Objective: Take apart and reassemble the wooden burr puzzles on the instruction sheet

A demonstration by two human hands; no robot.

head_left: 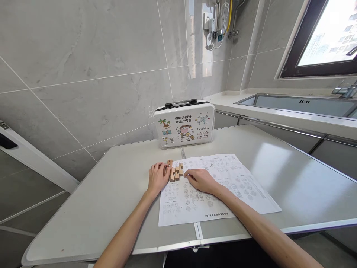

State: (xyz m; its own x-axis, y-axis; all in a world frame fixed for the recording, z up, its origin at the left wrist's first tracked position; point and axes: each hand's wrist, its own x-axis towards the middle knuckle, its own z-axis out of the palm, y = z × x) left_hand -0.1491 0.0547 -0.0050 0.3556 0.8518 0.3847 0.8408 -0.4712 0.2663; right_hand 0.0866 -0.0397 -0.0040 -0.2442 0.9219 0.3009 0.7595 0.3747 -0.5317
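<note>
Several small notched wooden puzzle blocks point(176, 172) stand in a row on the left part of a printed instruction sheet point(223, 193). My left hand point(159, 176) is at their left side, its fingertips closed on the leftmost block point(170, 162), which is darker brown. Just right of the row, my right hand point(200, 180) rests on the paper with its fingers loosely bent and apart. It holds nothing that I can see, and a small gap separates it from the blocks. Rows of line drawings cover the sheet.
A white cartoon-printed case point(185, 126) stands upright at the back of the folding table point(111, 208), near the tiled wall. To the right are a counter with a sink point(301, 102), a faucet point(346, 89) and a window. A metal latch point(195, 248) sits at the table's front edge.
</note>
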